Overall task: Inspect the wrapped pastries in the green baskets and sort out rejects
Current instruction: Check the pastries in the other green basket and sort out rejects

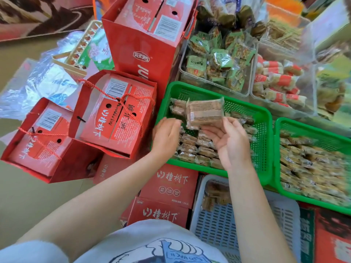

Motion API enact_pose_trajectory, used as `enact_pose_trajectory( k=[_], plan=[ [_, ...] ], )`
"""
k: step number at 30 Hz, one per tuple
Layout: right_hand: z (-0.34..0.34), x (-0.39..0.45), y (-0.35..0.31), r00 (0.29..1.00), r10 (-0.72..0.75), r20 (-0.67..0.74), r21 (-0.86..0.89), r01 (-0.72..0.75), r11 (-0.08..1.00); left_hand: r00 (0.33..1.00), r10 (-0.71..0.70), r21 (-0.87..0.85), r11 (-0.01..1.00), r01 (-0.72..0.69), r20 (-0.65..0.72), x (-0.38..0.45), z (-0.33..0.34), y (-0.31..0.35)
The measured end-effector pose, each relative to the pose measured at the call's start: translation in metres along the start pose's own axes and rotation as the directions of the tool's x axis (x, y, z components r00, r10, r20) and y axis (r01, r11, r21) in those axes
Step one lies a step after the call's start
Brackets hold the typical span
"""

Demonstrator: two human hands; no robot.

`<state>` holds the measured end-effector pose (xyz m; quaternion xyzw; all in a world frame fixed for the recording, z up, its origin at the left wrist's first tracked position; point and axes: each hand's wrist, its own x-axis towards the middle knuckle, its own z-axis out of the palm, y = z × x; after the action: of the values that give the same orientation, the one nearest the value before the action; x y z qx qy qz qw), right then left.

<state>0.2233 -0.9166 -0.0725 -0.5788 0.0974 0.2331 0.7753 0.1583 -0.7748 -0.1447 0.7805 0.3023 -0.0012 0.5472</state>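
The right hand (pixel 230 143), in the centre of the frame, holds one wrapped pastry (pixel 205 112) up above the green basket (pixel 171 92). Its grip is closed on the lower edge of the wrapper, with the fingers pinching from below, so the flat face of the pastry is turned toward the camera. The left hand (pixel 166 134) is at the left rim of the same basket, fingers bent downward into the pile of pastries (pixel 193 147). I cannot tell if it already grips one or only touches them, because the fingertips are hidden.

A second green basket (pixel 278 147), at the right edge of the frame, is full of similar packets. Below, in the lower centre, a pale blue basket (pixel 218 223) contains a few pastries; probably this is the place for rejects, but this is only my judgement.

To do the inspection well, I think the person should keep the packet by its sealed edge, so the fingers do not cover the pastry, and turn it to see both faces and the seams. The wrapper looks thin and the pastry may crumble, so a light pinch is better than a squeeze. A good packet goes back apart from the unchecked ones.
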Motion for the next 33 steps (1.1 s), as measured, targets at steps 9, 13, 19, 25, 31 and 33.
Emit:
enact_pose_trajectory(
  k=[9,13,19,25,31,33],
  plan=[
    [-0.023,-0.103,-0.001,0.958,-0.279,-0.062,-0.499,0.212,0.84,0.994,-0.057,-0.719,0.687,0.104,0.089,-0.113,-0.028,0.053],
    [-0.032,-0.137,0.0,0.845,-0.534,0.034,-0.781,0.355,0.513,0.999,-0.041,-0.638,0.77,0.014,-0.028,-0.138,-0.031,0.049],
    [-0.039,-0.168,0.004,0.973,-0.187,-0.133,-0.493,0.099,0.864,0.976,0.089,-0.345,0.926,-0.154,-0.199,-0.164,-0.026,0.048],
    [-0.042,-0.185,0.004,0.976,-0.212,-0.058,-0.503,0.155,0.85,0.952,0.175,-0.234,0.944,-0.235,-0.25,-0.182,-0.028,0.048],
    [-0.039,-0.193,0.001,0.961,-0.272,-0.051,-0.54,0.203,0.817,0.949,0.248,-0.204,0.936,-0.286,-0.195,-0.193,-0.039,0.051],
    [-0.037,-0.195,0.001,0.961,-0.273,-0.039,-0.5,0.218,0.838,0.941,0.268,-0.207,0.928,-0.309,-0.204,-0.198,-0.042,0.055]
  ],
)
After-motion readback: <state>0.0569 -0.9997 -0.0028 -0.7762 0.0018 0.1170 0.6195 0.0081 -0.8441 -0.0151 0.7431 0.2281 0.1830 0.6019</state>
